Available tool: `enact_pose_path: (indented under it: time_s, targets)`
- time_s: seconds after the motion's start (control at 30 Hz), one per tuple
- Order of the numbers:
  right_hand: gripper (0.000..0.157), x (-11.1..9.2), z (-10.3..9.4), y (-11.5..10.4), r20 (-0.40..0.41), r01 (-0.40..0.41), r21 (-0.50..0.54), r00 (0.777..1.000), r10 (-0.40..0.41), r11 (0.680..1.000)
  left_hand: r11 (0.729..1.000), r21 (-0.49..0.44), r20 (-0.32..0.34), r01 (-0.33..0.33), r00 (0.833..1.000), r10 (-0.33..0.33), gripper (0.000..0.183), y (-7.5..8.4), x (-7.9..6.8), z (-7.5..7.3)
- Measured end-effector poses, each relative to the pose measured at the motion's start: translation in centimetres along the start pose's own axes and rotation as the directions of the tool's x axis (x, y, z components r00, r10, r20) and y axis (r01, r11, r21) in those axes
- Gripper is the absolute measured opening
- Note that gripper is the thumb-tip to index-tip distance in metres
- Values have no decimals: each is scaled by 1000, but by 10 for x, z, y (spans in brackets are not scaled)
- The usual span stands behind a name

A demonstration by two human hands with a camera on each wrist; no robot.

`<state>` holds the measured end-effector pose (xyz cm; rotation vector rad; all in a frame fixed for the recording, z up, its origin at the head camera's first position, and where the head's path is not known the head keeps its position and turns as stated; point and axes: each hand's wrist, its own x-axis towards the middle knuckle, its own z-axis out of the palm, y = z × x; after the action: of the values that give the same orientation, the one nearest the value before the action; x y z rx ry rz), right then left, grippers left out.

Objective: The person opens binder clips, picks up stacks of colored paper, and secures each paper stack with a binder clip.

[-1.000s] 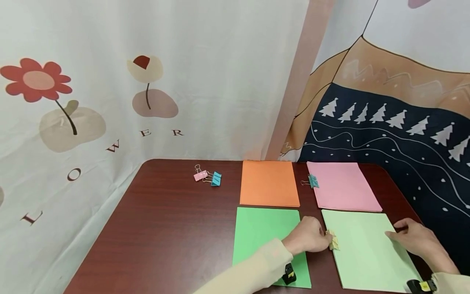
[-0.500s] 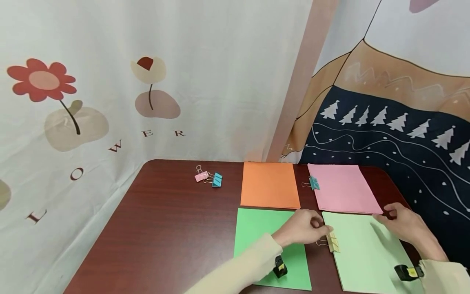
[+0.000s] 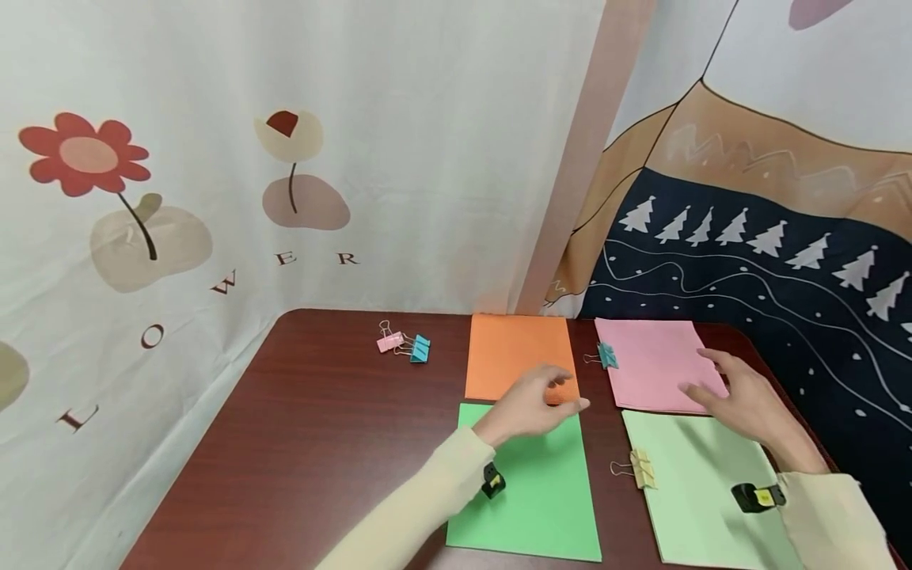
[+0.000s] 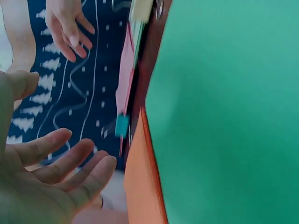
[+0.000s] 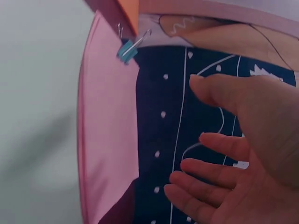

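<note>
My left hand [image 3: 534, 404] hovers over the far edge of the green paper [image 3: 527, 499] and the near edge of the orange paper [image 3: 516, 348], its fingers loosely bent around nothing. Over the pink paper [image 3: 648, 364] and the pale green paper [image 3: 698, 483] hangs my right hand [image 3: 744, 400], fingers apart and holding nothing. A yellow binder clip [image 3: 642, 469] grips the left edge of the pale green stack. Clipped to the pink stack's left edge is a teal binder clip [image 3: 607, 355], which also shows in the right wrist view.
A pink binder clip [image 3: 389, 342] and a blue binder clip [image 3: 419, 348] lie close together at the back of the dark wooden table [image 3: 321, 443]. A printed curtain [image 3: 427, 158] stands directly behind the table, and a navy patterned cloth [image 3: 712, 269] hangs on the right.
My left hand has let go of the yellow clip and moved left and away over the green paper. My right hand has left the pale green stack's edge and moved forward toward the pink paper.
</note>
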<state>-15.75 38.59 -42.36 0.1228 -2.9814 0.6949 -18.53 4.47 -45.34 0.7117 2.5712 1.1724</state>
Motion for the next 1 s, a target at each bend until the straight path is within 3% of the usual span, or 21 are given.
enact_pose_path:
  time_s: [0.2,0.43,0.67,1.0]
  targets:
    - [87,15,4,-20,27,10,44,1000,-11,999,998,56,-79,-15,997,19,74,-27,-2,-28]
    - [86,35,15,-42,43,43,86,998,-47,995,997,81,-179,22,984,-7,81,-60,-7,-63]
    - [90,55,27,-61,99,53,103,993,-63,993,992,114,-308,45,951,-8,78,-90,-15,-99]
    - [97,76,51,-87,166,91,86,981,-105,992,988,102,-421,118,905,-65,87,-128,-24,-144]
